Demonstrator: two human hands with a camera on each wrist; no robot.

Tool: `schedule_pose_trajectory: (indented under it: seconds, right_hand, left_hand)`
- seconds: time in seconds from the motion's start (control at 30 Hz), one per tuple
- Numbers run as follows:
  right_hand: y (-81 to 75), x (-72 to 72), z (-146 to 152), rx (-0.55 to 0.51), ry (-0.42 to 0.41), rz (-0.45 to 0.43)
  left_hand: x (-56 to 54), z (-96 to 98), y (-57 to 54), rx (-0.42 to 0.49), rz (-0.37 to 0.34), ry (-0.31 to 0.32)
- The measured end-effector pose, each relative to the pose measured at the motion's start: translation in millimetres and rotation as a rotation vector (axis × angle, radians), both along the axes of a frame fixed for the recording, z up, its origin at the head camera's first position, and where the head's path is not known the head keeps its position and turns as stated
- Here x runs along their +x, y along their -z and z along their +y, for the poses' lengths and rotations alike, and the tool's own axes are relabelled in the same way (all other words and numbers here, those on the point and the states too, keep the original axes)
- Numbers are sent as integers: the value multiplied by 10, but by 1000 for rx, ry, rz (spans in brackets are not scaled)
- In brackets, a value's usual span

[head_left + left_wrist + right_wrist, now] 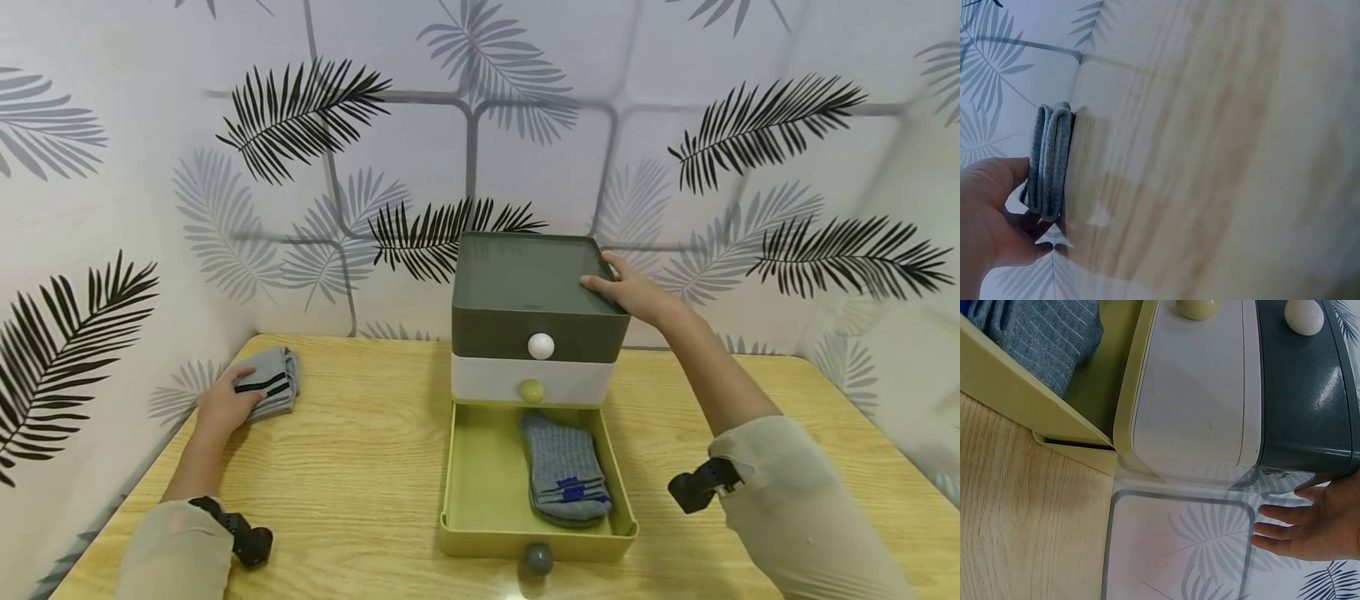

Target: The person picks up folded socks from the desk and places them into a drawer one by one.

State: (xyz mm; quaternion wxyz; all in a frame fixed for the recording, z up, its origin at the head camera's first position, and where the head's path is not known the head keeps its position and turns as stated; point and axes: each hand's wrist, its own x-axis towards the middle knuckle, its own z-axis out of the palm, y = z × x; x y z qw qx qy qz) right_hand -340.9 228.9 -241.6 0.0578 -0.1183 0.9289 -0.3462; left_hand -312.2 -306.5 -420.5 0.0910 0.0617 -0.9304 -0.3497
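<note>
At the table's left side, my left hand (225, 402) holds a folded pair of grey socks (277, 379) with black stripes. Thumb and fingers lie on either side of the fold in the left wrist view, where the knit layers of the socks (1049, 162) stand edge-on. My right hand (633, 292) rests on the top right edge of a stacked drawer unit (517, 275), fingers extended. Pulled out at its bottom is a yellow-green drawer (483, 475). Grey-blue ribbed socks (562, 467) with blue marks lie folded in its right half.
Above the pulled-out drawer sit a closed white drawer (483, 379) with a yellow-green knob and a closed dark grey drawer (487, 333) with a white knob. A wooden table (352, 467) carries everything. Leaf-patterned fabric (420, 167) hangs behind it.
</note>
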Motion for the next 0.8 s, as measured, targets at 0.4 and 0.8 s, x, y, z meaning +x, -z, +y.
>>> schedule_pose_trajectory:
  seconds: [0.4,0.8]
  right_hand:
    - [-10,7,-6,-3,-5,-3]
    - [-10,19,-11,-4,3,-11]
  left_hand:
    - [57,-41,-84,199,21,168]
    - [167,-130,-95,489,-140,335]
